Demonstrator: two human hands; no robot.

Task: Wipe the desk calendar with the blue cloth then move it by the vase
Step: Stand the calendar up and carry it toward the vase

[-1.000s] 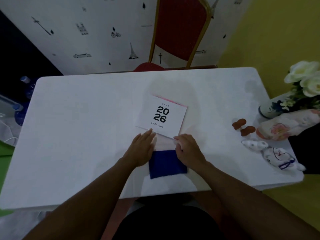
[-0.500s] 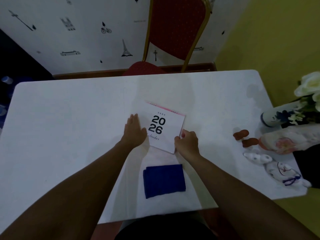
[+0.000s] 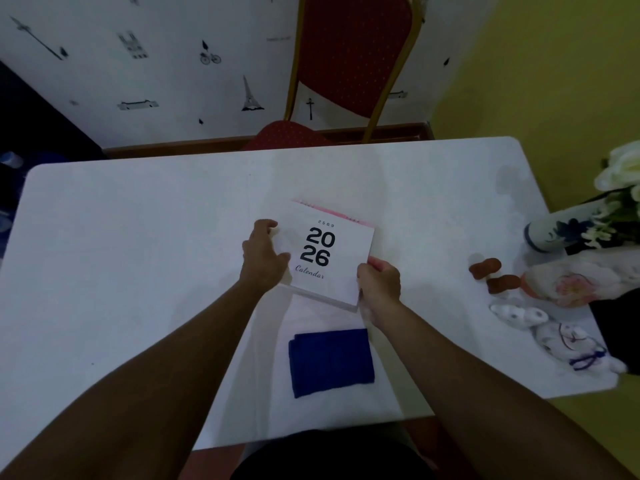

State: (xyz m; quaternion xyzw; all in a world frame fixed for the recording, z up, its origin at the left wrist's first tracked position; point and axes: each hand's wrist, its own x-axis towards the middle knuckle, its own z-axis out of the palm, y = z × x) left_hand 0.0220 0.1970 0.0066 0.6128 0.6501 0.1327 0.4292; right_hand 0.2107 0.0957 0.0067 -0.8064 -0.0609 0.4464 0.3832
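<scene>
Both hands gripped the desk calendar (image 3: 325,252) by its side edges: left hand (image 3: 264,254), right hand (image 3: 379,284). It looked light and stiff. The blue cloth (image 3: 331,361) lay folded just nearer the person.

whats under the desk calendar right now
Both hands hold the desk calendar: left hand at its left edge, right hand at its near right corner. Only white table shows around it; whatever lies directly beneath is covered. The blue cloth lies apart, nearer the person.
</scene>
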